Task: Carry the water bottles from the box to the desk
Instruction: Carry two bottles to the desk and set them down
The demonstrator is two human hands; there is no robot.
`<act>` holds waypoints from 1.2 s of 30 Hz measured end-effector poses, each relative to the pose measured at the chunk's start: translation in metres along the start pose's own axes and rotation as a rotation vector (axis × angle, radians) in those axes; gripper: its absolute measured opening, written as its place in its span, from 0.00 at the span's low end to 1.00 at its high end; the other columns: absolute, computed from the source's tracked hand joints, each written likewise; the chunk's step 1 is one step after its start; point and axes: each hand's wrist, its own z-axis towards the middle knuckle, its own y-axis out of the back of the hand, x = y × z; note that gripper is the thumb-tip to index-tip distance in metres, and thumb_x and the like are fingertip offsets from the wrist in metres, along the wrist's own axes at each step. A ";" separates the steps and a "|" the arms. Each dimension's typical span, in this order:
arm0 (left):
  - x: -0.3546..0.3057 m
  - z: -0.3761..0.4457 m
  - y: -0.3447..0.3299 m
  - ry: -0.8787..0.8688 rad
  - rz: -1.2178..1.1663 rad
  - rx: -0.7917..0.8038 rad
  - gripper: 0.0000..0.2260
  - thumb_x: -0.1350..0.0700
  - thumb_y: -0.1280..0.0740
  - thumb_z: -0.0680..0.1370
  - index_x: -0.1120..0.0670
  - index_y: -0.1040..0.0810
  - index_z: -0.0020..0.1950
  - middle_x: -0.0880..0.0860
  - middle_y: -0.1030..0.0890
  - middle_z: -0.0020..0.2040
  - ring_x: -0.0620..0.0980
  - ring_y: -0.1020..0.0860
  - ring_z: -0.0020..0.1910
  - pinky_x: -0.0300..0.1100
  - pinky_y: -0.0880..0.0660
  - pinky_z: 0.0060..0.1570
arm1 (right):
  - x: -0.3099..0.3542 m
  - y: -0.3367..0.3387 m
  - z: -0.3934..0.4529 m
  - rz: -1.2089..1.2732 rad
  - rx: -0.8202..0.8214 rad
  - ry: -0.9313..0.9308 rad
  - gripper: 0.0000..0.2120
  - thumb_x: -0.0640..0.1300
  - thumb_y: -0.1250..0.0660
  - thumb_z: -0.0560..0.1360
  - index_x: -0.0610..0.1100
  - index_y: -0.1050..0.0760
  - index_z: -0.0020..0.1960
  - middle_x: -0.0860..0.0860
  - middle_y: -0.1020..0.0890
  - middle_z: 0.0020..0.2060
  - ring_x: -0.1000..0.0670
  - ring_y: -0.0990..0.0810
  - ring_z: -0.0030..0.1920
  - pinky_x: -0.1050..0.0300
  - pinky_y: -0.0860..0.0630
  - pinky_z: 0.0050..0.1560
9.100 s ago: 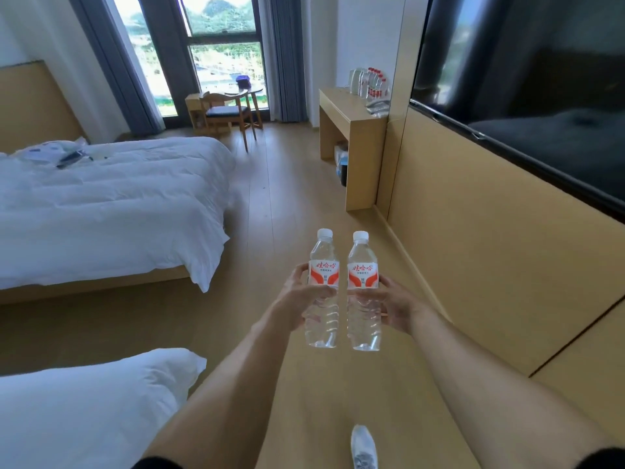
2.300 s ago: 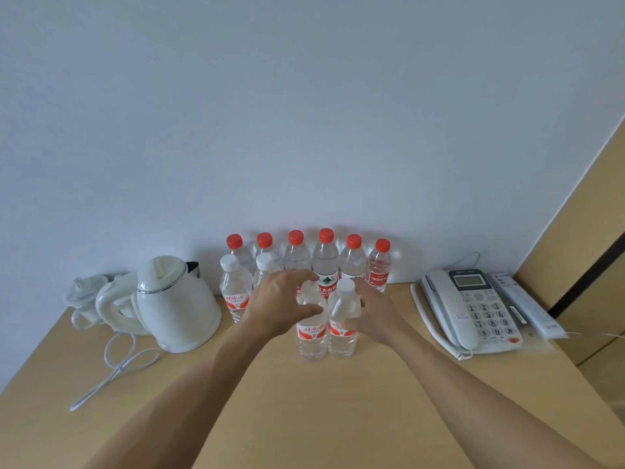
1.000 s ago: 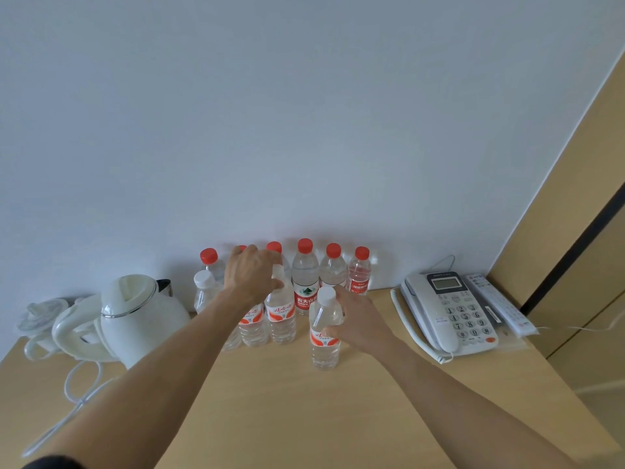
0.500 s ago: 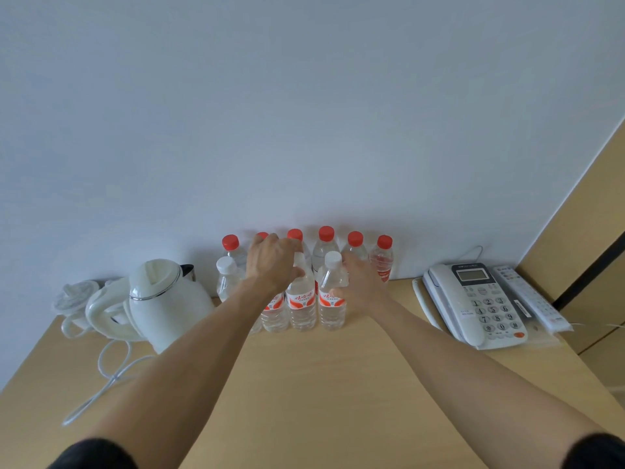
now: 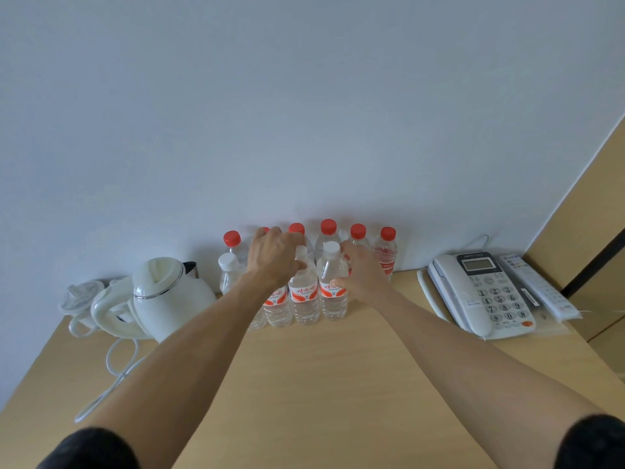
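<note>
Two white-capped bottles (image 5: 333, 292) upright on desk (image 5: 321, 384), each within curled fingers (image 5: 338, 283).

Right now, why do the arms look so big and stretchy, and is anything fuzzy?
Head view: the wide lens stretches the forearms near the bottom edge and tilts the wood panel at right. Light is soft and even, with no glare on the desk. The left hand and bottles look slightly soft.
</note>
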 end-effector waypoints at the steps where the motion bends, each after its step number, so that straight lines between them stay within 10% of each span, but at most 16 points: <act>1: 0.000 0.000 0.000 -0.001 0.000 0.000 0.20 0.42 0.26 0.75 0.45 0.21 0.65 0.52 0.18 0.50 0.52 0.22 0.53 0.46 0.32 0.63 | -0.001 0.001 0.000 0.009 0.013 0.005 0.27 0.41 0.23 0.70 0.43 0.30 0.65 0.46 0.23 0.59 0.44 0.24 0.60 0.47 0.26 0.61; 36: 0.009 0.004 0.027 -0.156 -0.016 -0.032 0.20 0.39 0.28 0.76 0.49 0.19 0.62 0.49 0.16 0.53 0.52 0.23 0.55 0.46 0.28 0.58 | -0.011 0.036 -0.021 -0.125 -0.095 -0.092 0.25 0.34 0.33 0.74 0.47 0.27 0.69 0.44 0.21 0.57 0.42 0.21 0.57 0.50 0.23 0.56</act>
